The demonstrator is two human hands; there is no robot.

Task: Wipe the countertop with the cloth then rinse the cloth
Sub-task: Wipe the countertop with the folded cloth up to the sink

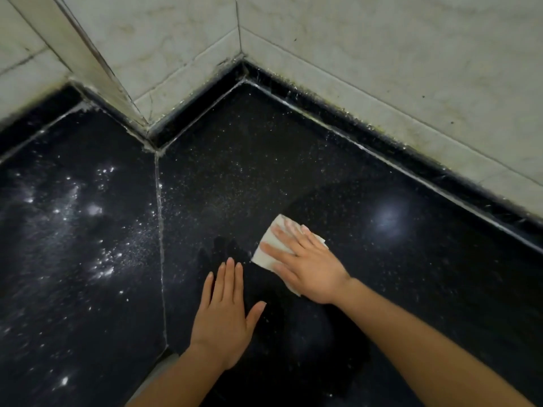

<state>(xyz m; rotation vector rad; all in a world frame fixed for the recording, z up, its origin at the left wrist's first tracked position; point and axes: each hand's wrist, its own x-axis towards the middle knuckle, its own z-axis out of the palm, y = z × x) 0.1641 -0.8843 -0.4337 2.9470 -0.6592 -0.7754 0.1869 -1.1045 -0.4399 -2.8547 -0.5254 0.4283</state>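
Note:
A folded white cloth (269, 248) lies flat on the black speckled countertop (382, 274), a little right of the middle. My right hand (305, 259) presses down on it with straight, spread fingers, covering most of it. My left hand (226, 315) rests flat on the bare counter just left of and below the cloth, fingers straight and together, holding nothing. White powdery specks and wet streaks (97, 230) cover the left slab of the counter.
Pale tiled walls (382, 69) enclose the counter at the back and right, meeting in a corner (242, 61). A wall column (97, 63) juts out at the back left. A grout seam (160, 230) splits the counter into two slabs.

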